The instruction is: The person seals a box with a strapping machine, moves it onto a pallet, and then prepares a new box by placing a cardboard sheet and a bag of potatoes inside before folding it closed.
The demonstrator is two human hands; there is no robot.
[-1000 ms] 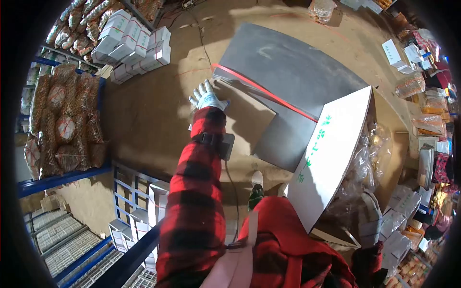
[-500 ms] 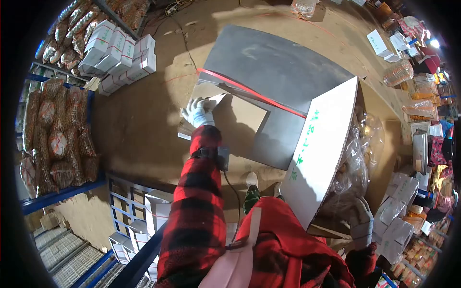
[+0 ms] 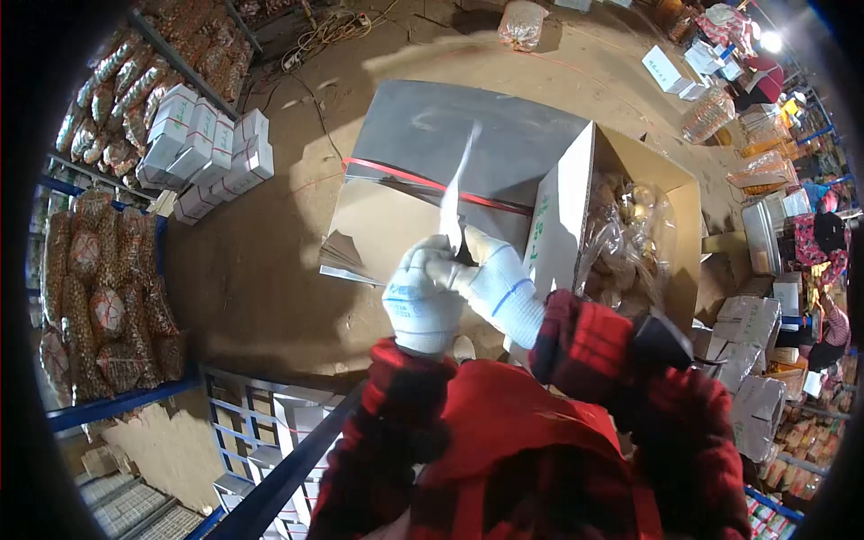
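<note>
My left hand (image 3: 421,295), in a white knit glove, is closed on the lower end of a cardboard sheet (image 3: 459,180). The sheet stands nearly edge-on, its pale face catching the light. Beside it my right hand (image 3: 500,281), also gloved, has its fingers closed at the same end; the exact hold is partly hidden. Beyond the hands lies a stack of flat brown cardboard (image 3: 378,220) on a dark grey surface (image 3: 468,117), with a red strap (image 3: 405,175) across it. To the right, an open white carton (image 3: 562,193) with green writing contains a clear plastic bag (image 3: 630,238) of round brownish items.
Strapped white boxes (image 3: 193,135) and a rack of filled net sacks (image 3: 103,297) stand left. A blue rail (image 3: 288,468) runs close at lower left. Wrapped cartons (image 3: 751,360) line the right, with people (image 3: 832,328) beyond. A cable (image 3: 328,36) lies on the floor.
My left hand has lifted a cardboard sheet off the stack and drawn it toward me. My right hand has come from the carton to meet it. The view has shifted.
</note>
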